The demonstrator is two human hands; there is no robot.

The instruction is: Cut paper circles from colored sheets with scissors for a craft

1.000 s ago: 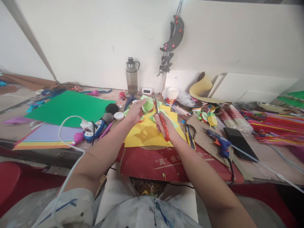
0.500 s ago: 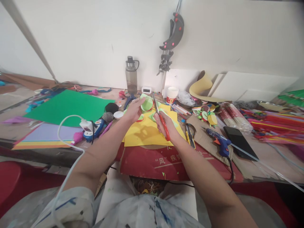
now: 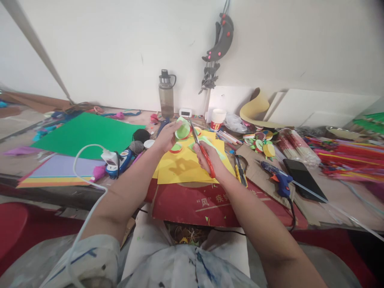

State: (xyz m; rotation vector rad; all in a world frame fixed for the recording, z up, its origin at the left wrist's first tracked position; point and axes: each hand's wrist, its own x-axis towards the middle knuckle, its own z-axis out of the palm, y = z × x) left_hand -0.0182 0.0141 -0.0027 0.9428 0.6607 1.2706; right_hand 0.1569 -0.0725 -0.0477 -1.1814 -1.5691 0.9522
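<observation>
Head view: both bare arms reach forward and inward from the tabletop's [image 3: 336,208] near edge, the forearms converging over the yellow sheets [image 3: 166,176] in the middle. The left hand [image 3: 168,138] is turned inward, its fingers pointing toward the far edge and its grip pinching a green paper piece [image 3: 182,131] by the left side. That piece is held up over the far part of the yellow sheets. The right hand [image 3: 208,157] has its grip closed around the red-handled scissors [image 3: 204,149], the loop showing below the thumb side. The blades point toward the far edge, leaning slightly left, close to the green paper piece's right side; whether they touch it, I cannot tell. Shadows fall on the yellow sheets between the forearms.

Under the yellow sheets, a red board [image 3: 183,204] runs along the near edge. To the right of the right wrist lie a utility knife [image 3: 240,172] and, farther toward the right edge, a blue glue gun [image 3: 282,184]. A bottle [image 3: 166,98] stands upright by the far edge.
</observation>
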